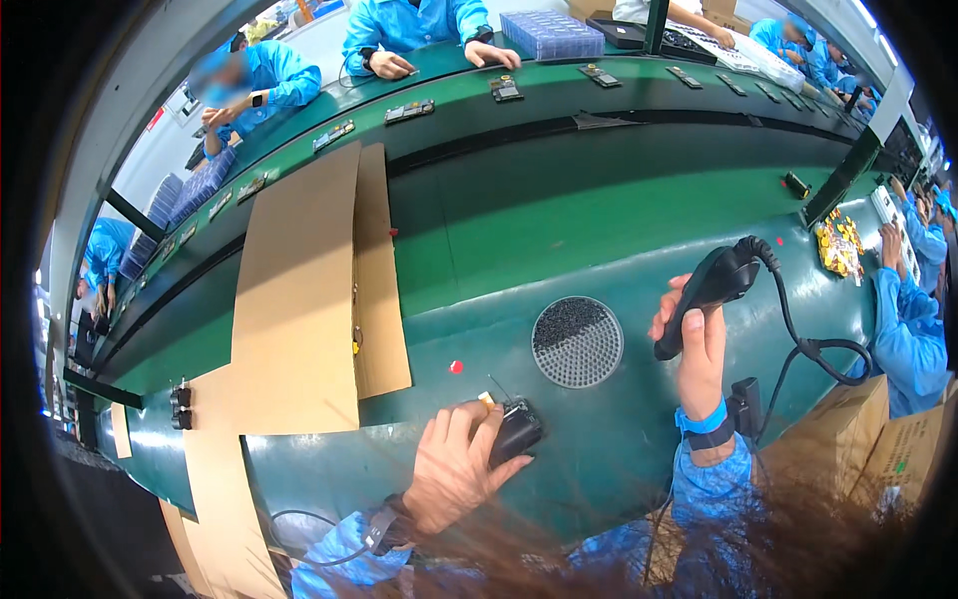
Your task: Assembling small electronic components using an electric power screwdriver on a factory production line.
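Note:
My left hand (461,462) is on the green work surface, thumb and fingers closed around a small black device (518,429). A pale yellow piece and a thin wire-like stalk stick up at its far end. To the right, my right hand (702,344) is raised, gripping a black corded hand tool (711,290); its exact kind does not show. A black cable loops from its upper end to the right. Between the hands and farther away sits a round grey dimpled tray (577,374), its far part covered with tiny black pieces that look like screws.
Cardboard sheets (299,290) stand at the left. Beyond runs a line with circuit boards (409,112), where co-workers in blue sit. A bag of yellow and red parts (839,246) lies at the far right, above cardboard boxes (838,429). Black parts (181,407) stand far left.

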Action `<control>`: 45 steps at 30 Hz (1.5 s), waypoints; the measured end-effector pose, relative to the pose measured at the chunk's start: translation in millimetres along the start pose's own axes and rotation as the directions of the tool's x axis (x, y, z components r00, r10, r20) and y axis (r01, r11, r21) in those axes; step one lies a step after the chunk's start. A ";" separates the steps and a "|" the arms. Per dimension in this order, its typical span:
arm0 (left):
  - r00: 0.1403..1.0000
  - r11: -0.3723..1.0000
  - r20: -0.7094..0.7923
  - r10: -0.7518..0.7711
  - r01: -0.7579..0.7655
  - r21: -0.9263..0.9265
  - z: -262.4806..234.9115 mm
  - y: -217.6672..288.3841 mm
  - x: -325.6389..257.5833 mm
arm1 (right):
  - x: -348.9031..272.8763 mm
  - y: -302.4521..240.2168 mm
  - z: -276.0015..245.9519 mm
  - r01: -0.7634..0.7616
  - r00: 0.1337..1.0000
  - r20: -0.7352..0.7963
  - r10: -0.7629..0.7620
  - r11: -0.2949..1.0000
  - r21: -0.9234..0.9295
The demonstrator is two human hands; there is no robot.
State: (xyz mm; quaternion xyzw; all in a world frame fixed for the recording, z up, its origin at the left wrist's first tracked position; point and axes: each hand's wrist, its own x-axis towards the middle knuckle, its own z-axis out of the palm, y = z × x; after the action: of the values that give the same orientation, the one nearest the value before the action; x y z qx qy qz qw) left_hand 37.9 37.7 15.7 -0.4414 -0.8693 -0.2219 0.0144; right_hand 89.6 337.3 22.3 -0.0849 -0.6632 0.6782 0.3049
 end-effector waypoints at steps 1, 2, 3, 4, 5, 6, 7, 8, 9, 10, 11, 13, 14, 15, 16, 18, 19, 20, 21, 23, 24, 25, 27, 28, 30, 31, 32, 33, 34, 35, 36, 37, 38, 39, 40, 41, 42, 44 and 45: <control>1.000 1.000 -0.003 0.000 0.000 -0.009 0.1 1.3 -4.4 | -0.5 -2.6 3.4 0.024 1.000 -0.013 -0.024 1.000 -0.008; 1.000 1.000 0.022 -0.005 0.005 0.003 -0.8 2.8 -9.6 | -0.6 -5.1 5.8 0.048 0.998 -0.026 -0.049 0.999 -0.017; 0.999 1.000 0.046 -0.009 0.009 0.014 -1.5 2.6 -12.4 | 0.2 -5.3 6.8 0.049 0.998 -0.024 -0.050 0.998 -0.029; 0.999 1.000 0.041 -0.008 0.008 0.003 -0.9 -0.4 -13.1 | 1.9 -3.4 7.7 0.046 0.998 -0.041 -0.046 0.999 -0.003; 0.999 0.999 0.043 0.027 -0.026 -0.027 0.0 -4.2 -13.4 | 3.4 -3.6 8.2 0.044 0.997 -0.058 -0.043 0.999 0.023; 0.997 0.997 0.044 0.062 -0.060 -0.056 0.6 -7.2 -13.3 | 4.4 -7.4 8.5 0.046 0.997 -0.055 -0.045 0.999 0.010; 0.997 0.996 0.038 0.063 -0.060 -0.073 1.8 -9.6 -10.2 | 5.0 -12.7 8.3 0.057 0.998 -0.037 -0.051 0.983 0.175; 0.993 0.990 0.032 0.110 -0.106 -0.091 2.2 -12.5 -4.3 | 6.2 -19.9 9.4 0.062 0.998 -0.021 -0.058 0.940 0.336; 0.987 0.982 0.025 0.156 -0.152 -0.108 3.1 -14.3 0.4 | 6.7 -28.7 18.4 0.065 0.996 -0.075 -0.044 0.949 0.309; 0.988 0.981 0.020 0.156 -0.152 -0.122 4.2 -15.3 2.8 | 5.0 -34.3 28.0 0.063 0.996 -0.072 -0.043 0.953 0.296; 0.992 0.977 0.010 0.122 -0.118 -0.178 3.4 -16.5 4.7 | 1.9 -38.7 38.4 0.052 0.998 -0.039 -0.042 0.947 0.316; 0.997 0.967 -0.004 0.083 -0.082 -0.241 0.4 -19.4 3.7 | -3.9 -36.7 58.3 -0.002 1.000 -0.011 0.005 0.948 0.318; 0.996 0.965 -0.009 0.089 -0.089 -0.247 0.1 -21.0 3.4 | -7.1 -31.2 62.4 -0.001 1.000 -0.011 0.005 0.952 0.307; 0.995 0.963 -0.014 0.094 -0.094 -0.252 -0.5 -22.2 3.1 | -10.0 -24.1 65.5 -0.003 1.000 0.019 -0.003 0.945 0.328; 0.996 0.960 -0.018 0.091 -0.093 -0.264 -0.4 -21.8 3.3 | -11.4 -17.1 67.3 -0.009 0.999 0.051 -0.009 0.937 0.348; 0.996 0.964 0.016 0.085 -0.078 -0.254 -0.9 -21.6 3.6 | -9.9 -7.6 71.2 -0.012 0.998 0.067 -0.013 0.933 0.360; 0.997 0.962 0.013 0.079 -0.073 -0.262 0.5 -22.7 3.1 | -8.2 -2.3 73.0 0.027 0.997 0.064 -0.048 0.955 0.296; 0.996 0.963 0.013 0.086 -0.080 -0.259 1.8 -23.8 2.7 | -6.9 2.6 73.5 0.067 0.994 0.063 -0.084 0.970 0.233; 0.996 0.963 0.013 0.094 -0.087 -0.254 2.8 -24.5 2.4 | -6.3 7.0 72.2 0.055 0.996 0.060 -0.072 0.968 0.245; 0.996 0.962 0.012 0.090 -0.084 -0.258 0.2 -25.0 3.0 | -4.8 7.4 72.6 0.053 0.996 0.057 -0.068 0.970 0.236; 0.996 0.962 0.014 0.093 -0.086 -0.259 -0.6 -24.8 3.3 | -4.4 7.8 72.8 0.054 0.997 0.047 -0.066 0.972 0.228; 0.996 0.962 0.013 0.090 -0.083 -0.259 -1.4 -24.6 3.1 | -4.0 7.8 73.8 0.052 0.997 0.050 -0.066 0.972 0.228; 0.996 0.962 0.027 0.083 -0.073 -0.262 -2.4 -24.4 2.7 | -3.6 8.3 75.2 0.050 0.997 0.050 -0.063 0.972 0.228; 0.996 0.962 0.025 0.082 -0.073 -0.262 -2.5 -24.2 2.5 | -3.4 9.1 75.4 0.051 0.997 0.051 -0.064 0.972 0.228; 0.996 0.963 0.020 0.084 -0.076 -0.259 -2.2 -24.2 2.1 | -3.6 11.3 75.7 0.045 0.997 0.052 -0.057 0.978 0.203; 0.996 0.963 0.019 0.082 -0.074 -0.259 -2.2 -24.3 2.2 | -3.2 11.3 76.0 0.045 0.997 0.054 -0.057 0.978 0.204; 0.996 0.964 0.021 0.083 -0.075 -0.256 -2.2 -24.4 2.4 | -3.0 11.1 76.3 0.038 0.998 0.049 -0.049 0.978 0.203; 0.996 0.964 0.023 0.084 -0.076 -0.253 -2.3 -24.5 2.5 | -2.8 10.9 76.5 0.032 0.998 0.044 -0.042 0.979 0.203; 0.996 0.965 0.022 0.084 -0.076 -0.253 -2.7 -24.5 2.4 | -3.2 11.2 76.0 0.033 0.998 0.045 -0.043 0.979 0.203; 0.996 0.964 0.023 0.089 -0.080 -0.255 -3.1 -24.4 2.4 | -3.7 12.1 75.0 0.032 0.997 0.057 -0.045 0.978 0.207; 0.995 0.963 0.024 0.095 -0.085 -0.257 -3.6 -24.4 2.3 | -4.0 13.2 74.0 0.032 0.996 0.069 -0.048 0.977 0.210; 0.995 0.962 0.023 0.094 -0.085 -0.258 -3.6 -24.6 1.7 | -4.6 13.8 73.4 0.032 0.996 0.069 -0.048 0.977 0.209; 0.995 0.962 0.021 0.095 -0.086 -0.259 -3.4 -24.9 1.1 | -5.3 14.5 72.9 0.046 0.993 0.094 -0.066 0.978 0.205; 0.995 0.962 0.020 0.096 -0.088 -0.259 -3.4 -25.0 0.2 | -6.1 15.1 72.3 0.060 0.989 0.119 -0.085 0.978 0.200; 0.995 0.963 0.016 0.093 -0.086 -0.256 -4.8 -25.0 0.3 | -6.0 16.5 72.3 0.062 0.988 0.123 -0.088 0.977 0.203; 0.995 0.965 0.017 0.096 -0.088 -0.248 -6.1 -24.5 0.5 | -7.2 17.9 72.0 0.071 0.988 0.117 -0.096 0.977 0.203; 0.995 0.966 0.018 0.097 -0.090 -0.241 -7.2 -23.8 0.7 | -7.8 17.8 71.9 0.080 0.988 0.111 -0.104 0.976 0.204; 0.996 0.966 0.006 0.092 -0.088 -0.241 -7.6 -23.8 -0.7 | -8.7 13.4 72.7 0.074 0.993 0.075 -0.094 0.967 0.244; 0.996 0.965 -0.003 0.094 -0.091 -0.244 -7.5 -24.3 -1.0 | -8.4 9.9 73.4 0.070 0.996 0.032 -0.082 0.958 0.280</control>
State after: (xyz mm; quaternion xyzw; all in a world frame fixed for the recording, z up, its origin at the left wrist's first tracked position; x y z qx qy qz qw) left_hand 18.4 21.5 13.1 -0.4809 -0.8139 -0.3243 -0.0335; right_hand 55.3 271.3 18.3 -0.0012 -0.5704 0.7542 0.3252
